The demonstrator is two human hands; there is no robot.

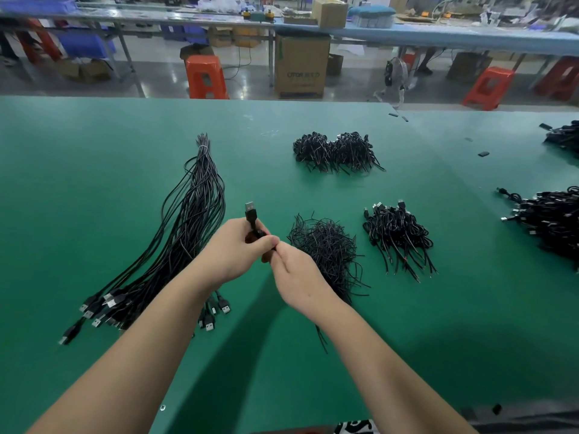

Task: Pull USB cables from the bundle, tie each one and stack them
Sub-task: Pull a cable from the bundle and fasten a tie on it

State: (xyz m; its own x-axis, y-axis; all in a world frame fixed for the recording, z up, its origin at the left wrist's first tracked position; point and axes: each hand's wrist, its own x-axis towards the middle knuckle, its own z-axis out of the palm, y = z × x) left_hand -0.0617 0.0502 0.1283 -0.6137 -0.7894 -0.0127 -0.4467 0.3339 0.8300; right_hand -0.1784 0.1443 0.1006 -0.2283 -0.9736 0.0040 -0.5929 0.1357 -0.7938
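A long bundle of black USB cables lies on the green table at the left, tied near its far tip, plugs fanned out toward me. My left hand grips a coiled black USB cable above the table, its plug pointing up. My right hand meets it from the right, fingers pinched at the coil; what they pinch is hidden. A heap of thin black ties lies just right of my hands. A stack of tied cables sits further right.
Two more heaps of tied cables lie at the table's far middle. Larger cable piles sit at the right edge. Small black scraps dot the far right. Beyond the table are orange stools, a cardboard box and other benches.
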